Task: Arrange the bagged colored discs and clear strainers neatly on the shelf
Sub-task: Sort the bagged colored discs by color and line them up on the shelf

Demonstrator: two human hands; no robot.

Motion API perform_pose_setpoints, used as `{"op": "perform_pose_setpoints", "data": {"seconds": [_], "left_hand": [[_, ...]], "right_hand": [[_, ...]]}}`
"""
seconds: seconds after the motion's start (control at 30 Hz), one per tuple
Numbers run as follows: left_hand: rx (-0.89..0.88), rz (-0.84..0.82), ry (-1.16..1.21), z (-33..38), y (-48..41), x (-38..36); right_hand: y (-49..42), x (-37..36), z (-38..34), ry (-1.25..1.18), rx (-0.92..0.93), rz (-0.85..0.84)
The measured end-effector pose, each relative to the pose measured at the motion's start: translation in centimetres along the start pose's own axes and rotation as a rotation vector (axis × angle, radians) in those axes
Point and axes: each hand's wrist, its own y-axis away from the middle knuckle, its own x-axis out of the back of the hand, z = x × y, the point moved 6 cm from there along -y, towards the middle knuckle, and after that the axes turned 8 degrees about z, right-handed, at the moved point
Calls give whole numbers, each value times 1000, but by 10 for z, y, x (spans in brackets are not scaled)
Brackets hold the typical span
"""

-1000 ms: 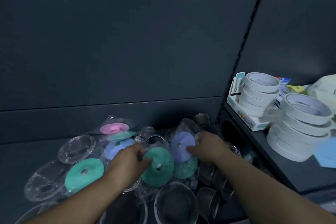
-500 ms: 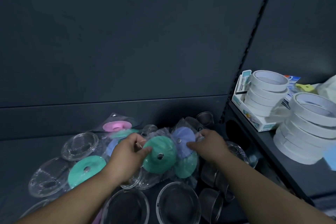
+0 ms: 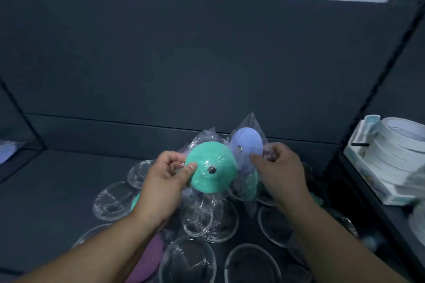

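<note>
left hand [image 3: 165, 181]: raised above the shelf [image 3: 46, 179], thumb and curled fingers pinched on the left edge of a bagged green disc [image 3: 211, 170]. the disc was held clear of the pile, face toward the camera, with a small metal stud at its centre.

right hand [image 3: 278, 172]: raised level with the left, fingers curled on the clear wrapping of a lavender disc [image 3: 247, 145]. this disc stood just behind and to the right of the green one, their bags touching. a second green disc [image 3: 251, 182] hung in wrapping below it; whether they shared one bag could not be told.

below the hands: clear strainers, round, lying loose on the shelf: one at far left [image 3: 110, 200], one behind the left hand [image 3: 140, 173], one under the held discs [image 3: 200, 218], two at the near edge [image 3: 188, 257] [image 3: 250, 264]. a purple disc [image 3: 149, 257] lay beside the left forearm, partly hidden.

surroundings: dark back panel [image 3: 207, 64] behind the shelf. on the neighbouring shelf at right, white tape rolls [image 3: 400, 151] were stacked against a box [image 3: 368, 167], blurred at the frame edge.
</note>
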Motion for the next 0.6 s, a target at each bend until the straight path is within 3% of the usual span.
{"op": "perform_pose_setpoints", "data": {"seconds": [0.3,0.47,0.6], "left_hand": [[116,318,224,5,20,133],[180,340,348,14,39,203],[239,344,378,16,67,279]], "right_hand": [[61,-80,-26,-121,-9,-163],[120,-123,-52,-242,-67,-234],[194,-177,-68,-374,-264,-351]]}}
